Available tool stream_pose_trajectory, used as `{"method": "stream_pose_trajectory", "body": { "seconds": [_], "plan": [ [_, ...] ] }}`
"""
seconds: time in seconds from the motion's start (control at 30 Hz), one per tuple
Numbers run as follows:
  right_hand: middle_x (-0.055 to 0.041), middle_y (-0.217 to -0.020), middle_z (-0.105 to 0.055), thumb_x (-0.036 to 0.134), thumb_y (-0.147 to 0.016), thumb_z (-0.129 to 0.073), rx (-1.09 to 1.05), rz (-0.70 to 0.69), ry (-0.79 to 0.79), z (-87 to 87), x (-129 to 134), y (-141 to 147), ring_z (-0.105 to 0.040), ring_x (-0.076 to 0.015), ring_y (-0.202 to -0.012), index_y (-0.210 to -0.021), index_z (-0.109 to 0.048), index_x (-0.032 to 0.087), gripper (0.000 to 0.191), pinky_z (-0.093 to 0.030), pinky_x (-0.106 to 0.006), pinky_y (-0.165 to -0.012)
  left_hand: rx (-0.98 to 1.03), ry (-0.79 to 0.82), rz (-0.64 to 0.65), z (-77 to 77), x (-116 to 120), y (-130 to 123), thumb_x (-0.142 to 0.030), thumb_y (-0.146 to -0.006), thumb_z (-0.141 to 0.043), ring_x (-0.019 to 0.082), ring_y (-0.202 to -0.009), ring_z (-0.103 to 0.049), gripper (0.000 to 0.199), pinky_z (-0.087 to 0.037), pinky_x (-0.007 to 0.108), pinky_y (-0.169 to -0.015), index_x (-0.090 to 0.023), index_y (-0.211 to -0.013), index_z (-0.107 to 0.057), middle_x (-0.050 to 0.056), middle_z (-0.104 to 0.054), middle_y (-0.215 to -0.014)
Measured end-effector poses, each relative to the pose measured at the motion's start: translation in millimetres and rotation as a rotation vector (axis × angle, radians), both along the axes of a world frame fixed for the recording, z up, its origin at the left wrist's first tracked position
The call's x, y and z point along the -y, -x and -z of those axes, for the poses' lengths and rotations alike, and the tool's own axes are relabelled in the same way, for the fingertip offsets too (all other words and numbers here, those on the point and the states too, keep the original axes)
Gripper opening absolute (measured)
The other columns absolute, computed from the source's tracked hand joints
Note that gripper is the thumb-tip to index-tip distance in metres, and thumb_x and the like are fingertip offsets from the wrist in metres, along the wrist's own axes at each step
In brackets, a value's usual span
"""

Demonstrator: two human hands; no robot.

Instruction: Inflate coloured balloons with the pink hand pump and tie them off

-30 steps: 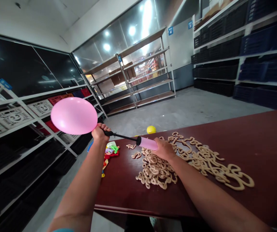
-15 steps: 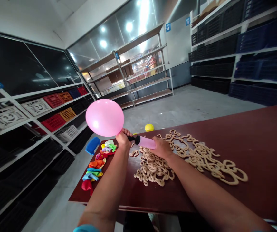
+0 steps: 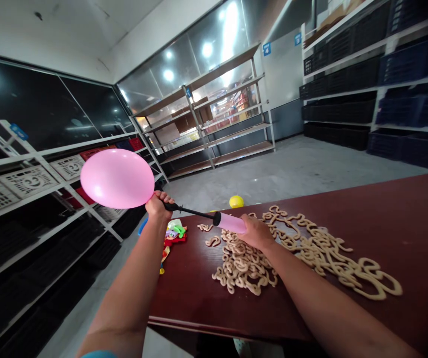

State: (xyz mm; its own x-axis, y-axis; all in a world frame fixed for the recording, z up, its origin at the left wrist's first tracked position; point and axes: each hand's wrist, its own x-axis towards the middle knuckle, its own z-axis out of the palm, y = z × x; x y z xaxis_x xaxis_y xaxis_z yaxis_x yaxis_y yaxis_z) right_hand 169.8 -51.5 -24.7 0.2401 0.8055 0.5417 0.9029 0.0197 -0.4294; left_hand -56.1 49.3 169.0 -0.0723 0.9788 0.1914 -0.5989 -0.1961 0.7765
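A big inflated pink balloon is at the left, its neck at my left hand. That hand is closed around the balloon's neck and the black handle end of a hand pump. The pump's black rod is drawn out, running to its pink barrel. My right hand is wrapped round the far end of that barrel, above a heap of tan curly strands. Left of the heap, uninflated coloured balloons lie on the table, partly hidden by my left forearm.
More tan strands spread rightward over the dark red table. A yellow balloon shows beyond the far edge. Shelves with crates stand left, metal shelves behind, and dark crates at the right.
My left hand has moved left, away from my right hand, drawing out the pump rod. The pink balloon has gone left with it and looks larger. The view has shifted slightly.
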Motion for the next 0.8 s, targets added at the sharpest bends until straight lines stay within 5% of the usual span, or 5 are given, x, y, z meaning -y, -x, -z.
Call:
{"method": "stream_pose_trajectory", "body": {
  "seconds": [0.13,0.5,0.63,0.8],
  "plan": [
    [-0.0048,-0.078,-0.059,0.034,-0.066,-0.057,0.032,0.005,0.021,-0.3,0,1,-0.055,-0.0185,-0.071,-0.085,-0.051,0.019,0.025,-0.032,-0.027,-0.06,0.023,-0.004,-0.014,4.1,-3,-6,-0.007,-0.064,-0.037,0.005,-0.035,-0.024,0.015,-0.02,0.019,-0.037,-0.018,-0.06,-0.029,-0.006,-0.021,-0.05],
    [-0.0039,-0.082,-0.061,0.036,-0.065,-0.06,0.043,0.024,0.07,-4.2,6,2,-0.057,-0.0186,-0.074,-0.086,-0.05,0.02,0.028,-0.032,-0.026,-0.06,0.034,0.079,0.078,81.2,24,-82,-0.012,-0.063,-0.043,0.005,-0.036,-0.026,0.018,-0.023,0.02,-0.039,-0.019,-0.06,-0.027,-0.007,-0.022,-0.048],
    [-0.0039,-0.083,-0.061,0.034,-0.067,-0.058,0.056,0.008,0.054,-7.5,8,4,-0.057,-0.0185,-0.075,-0.089,-0.051,0.02,0.027,-0.033,-0.026,-0.061,0.029,0.093,0.089,76.2,23,-74,-0.011,-0.062,-0.042,0.006,-0.036,-0.028,0.016,-0.023,0.021,-0.039,-0.019,-0.06,-0.028,-0.007,-0.023,-0.048],
    [-0.0038,-0.083,-0.061,0.031,-0.067,-0.058,0.031,0.0,0.043,-7.3,6,3,-0.056,-0.0175,-0.074,-0.09,-0.051,0.02,0.026,-0.034,-0.026,-0.063,0.031,0.068,0.06,40.6,10,-36,-0.008,-0.063,-0.039,0.006,-0.035,-0.026,0.017,-0.021,0.021,-0.038,-0.019,-0.06,-0.026,-0.006,-0.021,-0.048]
  ]
}}
